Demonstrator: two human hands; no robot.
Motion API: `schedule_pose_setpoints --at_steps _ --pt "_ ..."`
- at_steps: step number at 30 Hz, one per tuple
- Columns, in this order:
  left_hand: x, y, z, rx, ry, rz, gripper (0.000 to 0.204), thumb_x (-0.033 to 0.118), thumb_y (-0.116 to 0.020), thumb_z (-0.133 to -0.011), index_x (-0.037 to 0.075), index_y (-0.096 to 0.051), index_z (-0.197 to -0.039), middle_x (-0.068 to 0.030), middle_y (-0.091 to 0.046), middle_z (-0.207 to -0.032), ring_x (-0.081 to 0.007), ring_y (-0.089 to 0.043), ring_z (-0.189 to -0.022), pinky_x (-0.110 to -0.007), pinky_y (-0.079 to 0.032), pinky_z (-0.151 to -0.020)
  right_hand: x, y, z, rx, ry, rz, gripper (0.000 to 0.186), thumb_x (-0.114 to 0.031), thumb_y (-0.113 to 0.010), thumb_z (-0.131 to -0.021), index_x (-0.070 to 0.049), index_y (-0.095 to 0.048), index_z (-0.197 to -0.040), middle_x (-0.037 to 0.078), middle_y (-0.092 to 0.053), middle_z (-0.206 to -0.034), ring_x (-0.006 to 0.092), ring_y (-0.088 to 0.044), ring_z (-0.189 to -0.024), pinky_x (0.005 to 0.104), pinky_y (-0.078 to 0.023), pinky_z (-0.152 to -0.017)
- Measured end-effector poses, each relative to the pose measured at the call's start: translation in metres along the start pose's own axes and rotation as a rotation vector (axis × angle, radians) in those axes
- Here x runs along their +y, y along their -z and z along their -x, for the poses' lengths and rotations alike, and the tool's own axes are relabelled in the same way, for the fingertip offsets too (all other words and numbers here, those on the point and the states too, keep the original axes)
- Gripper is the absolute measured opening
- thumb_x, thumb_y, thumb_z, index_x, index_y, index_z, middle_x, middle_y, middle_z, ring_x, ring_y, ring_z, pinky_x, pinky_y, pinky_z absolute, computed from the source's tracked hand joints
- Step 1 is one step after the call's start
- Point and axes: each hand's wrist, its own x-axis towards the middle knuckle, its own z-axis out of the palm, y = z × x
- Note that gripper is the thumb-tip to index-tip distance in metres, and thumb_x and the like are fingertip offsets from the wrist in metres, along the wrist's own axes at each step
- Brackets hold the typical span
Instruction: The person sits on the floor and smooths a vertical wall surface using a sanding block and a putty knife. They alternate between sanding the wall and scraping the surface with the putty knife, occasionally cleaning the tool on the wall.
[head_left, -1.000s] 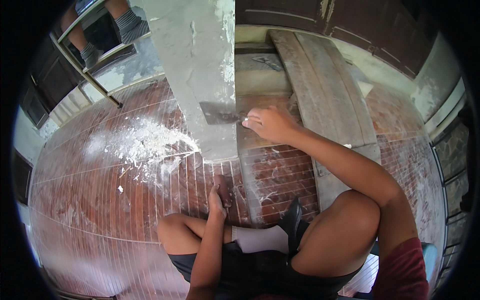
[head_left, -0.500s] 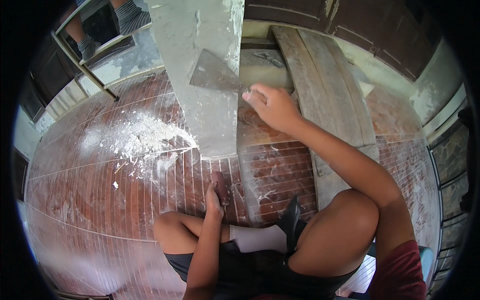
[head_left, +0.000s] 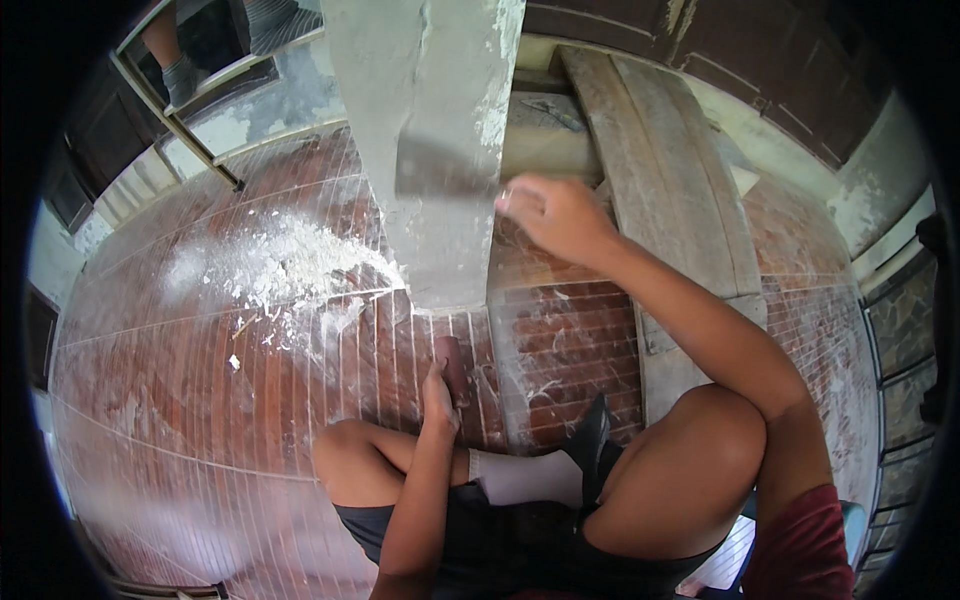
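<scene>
My right hand (head_left: 562,217) is closed around the handle end of a wide scraper (head_left: 438,172). Its thin blade is smeared by motion and lies over the face of a grey plastered pillar (head_left: 455,240), whose paint is patchy and chipped. Whether the blade touches the plaster cannot be told. Low in front of me, my left hand (head_left: 438,398) grips a reddish-brown, block-like piece (head_left: 452,365) with a rounded end, held just above the tiled floor near the pillar's foot.
White flakes and powder (head_left: 295,265) lie heaped on the red tiles left of the pillar. Wooden planks (head_left: 665,170) lean at the right. A metal frame (head_left: 170,120) stands at upper left, with another person's feet in striped socks (head_left: 275,25) on it.
The scraper blade has swung from a slant to nearly level, slightly lower on the pillar. My right hand stays closed on it. My left hand keeps its hold, while the whole view has shifted slightly.
</scene>
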Motion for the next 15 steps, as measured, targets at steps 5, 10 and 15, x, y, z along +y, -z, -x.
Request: schedule_pose_setpoints --at_steps 5,10,15 --pt "-0.0042 0.0036 -0.0049 0.026 0.01 -0.024 0.031 0.032 -0.048 -0.095 0.005 -0.06 -0.105 -0.0079 -0.064 -0.085 -0.0204 -0.062 -0.068 -0.033 -0.05 -0.057 -0.0015 -0.0035 -0.0026 -0.005 -0.082 -0.093 0.038 -0.04 -0.064 -0.092 -0.002 -0.066 -0.092 0.016 -0.061 -0.064 0.0275 -0.061 -0.058 0.0402 -0.048 -0.06" --pt "-0.0072 0.0066 -0.0095 -0.018 0.007 0.022 0.032 0.028 -0.051 -0.096 0.003 -0.063 -0.112 -0.0065 -0.065 -0.095 -0.0178 -0.063 -0.078 -0.032 -0.052 -0.066 0.0005 -0.0051 0.0015 -0.132 -0.175 -0.09 0.037 -0.04 -0.063 -0.093 -0.003 -0.067 -0.095 0.014 -0.066 -0.073 0.029 -0.065 -0.072 0.0398 -0.049 -0.069" --pt "-0.0082 0.0021 -0.0081 0.027 -0.049 0.018 0.031 0.031 -0.049 -0.095 0.005 -0.061 -0.106 -0.0083 -0.065 -0.086 -0.0207 -0.061 -0.068 -0.033 -0.05 -0.058 -0.0026 -0.0019 0.0024 -0.125 -0.177 -0.094 0.034 -0.035 -0.065 -0.093 -0.001 -0.068 -0.097 0.01 -0.063 -0.073 0.0159 -0.058 -0.068 0.0335 -0.047 -0.066"
